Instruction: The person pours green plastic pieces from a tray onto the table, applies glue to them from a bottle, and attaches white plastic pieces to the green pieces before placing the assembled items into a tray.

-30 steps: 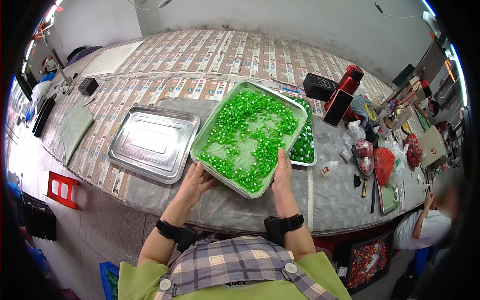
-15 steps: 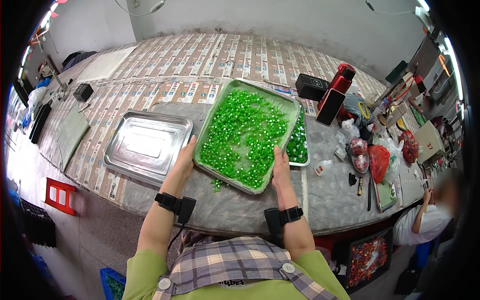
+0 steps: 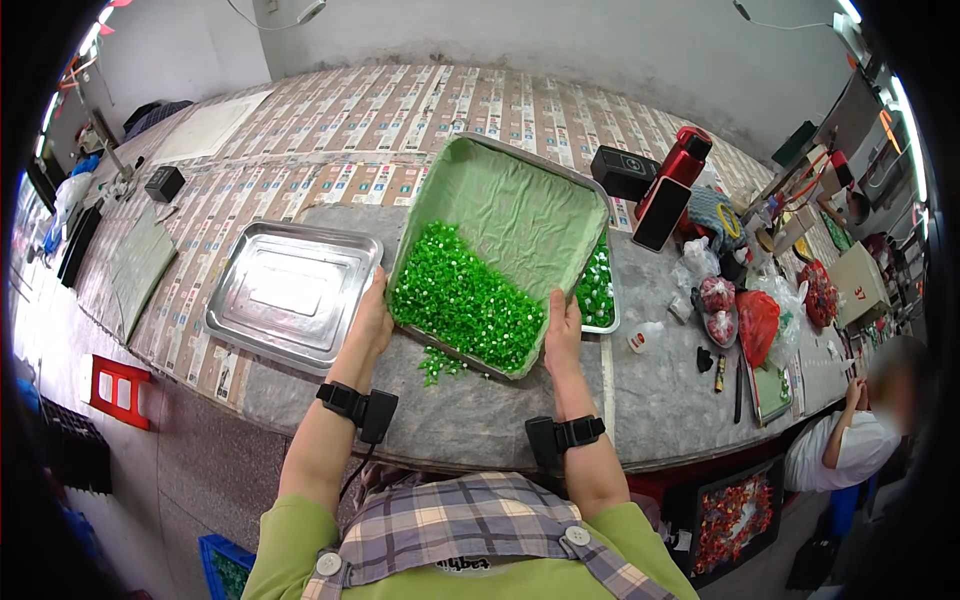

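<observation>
Tray [image 3: 530,205], green-lined, was tilted nearward above bench [image 3: 660,420], L grip [image 3: 372,318] & R grip [image 3: 562,332] clamped on opp. sides; looked stiff, prob. mod. heavy, loose green beads [image 3: 465,305] apt to slide, rims best for holding; shiny metal tray [image 3: 292,285] hemmed L, second tray [image 3: 598,329] R, bench's front edge near, more room far side

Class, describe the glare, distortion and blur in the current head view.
Head view: white glare on the rectangular metal tray; the table bows along its near edge; black surrounds the picture; the co-worker's head is blurred out, while the green beads look fairly sharp.
</observation>
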{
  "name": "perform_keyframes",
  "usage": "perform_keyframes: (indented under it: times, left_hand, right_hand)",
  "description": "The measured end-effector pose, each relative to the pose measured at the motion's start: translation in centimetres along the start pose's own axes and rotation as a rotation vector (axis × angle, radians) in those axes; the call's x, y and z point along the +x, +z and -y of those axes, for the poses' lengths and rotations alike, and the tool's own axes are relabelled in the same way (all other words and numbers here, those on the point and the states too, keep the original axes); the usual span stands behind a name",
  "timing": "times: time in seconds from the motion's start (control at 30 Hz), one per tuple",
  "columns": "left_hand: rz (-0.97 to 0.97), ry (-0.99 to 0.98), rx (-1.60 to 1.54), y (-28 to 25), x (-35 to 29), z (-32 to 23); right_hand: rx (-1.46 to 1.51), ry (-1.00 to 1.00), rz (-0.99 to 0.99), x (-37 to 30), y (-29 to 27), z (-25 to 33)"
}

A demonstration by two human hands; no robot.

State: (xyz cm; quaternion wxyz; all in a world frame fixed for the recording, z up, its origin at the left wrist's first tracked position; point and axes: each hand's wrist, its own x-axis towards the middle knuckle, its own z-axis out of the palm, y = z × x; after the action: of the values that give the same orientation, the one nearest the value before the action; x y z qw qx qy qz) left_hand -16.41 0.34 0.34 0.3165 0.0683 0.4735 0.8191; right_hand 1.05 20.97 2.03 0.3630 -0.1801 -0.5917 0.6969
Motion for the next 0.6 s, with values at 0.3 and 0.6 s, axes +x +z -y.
perform_keyframes:
  times: [0.3,0.6]
  left_hand:
    - [0.016,0.086,-0.100,-0.3,0.0,0.7]
    - [0.007,0.109,-0.120,0.0,0.0,0.6]
  right_hand:
    - [-0.252,-0.111,0.027,-1.0,0.1,1.9]
    - [-0.245,-0.162,-0.018,-1.7,0.5,1.9]
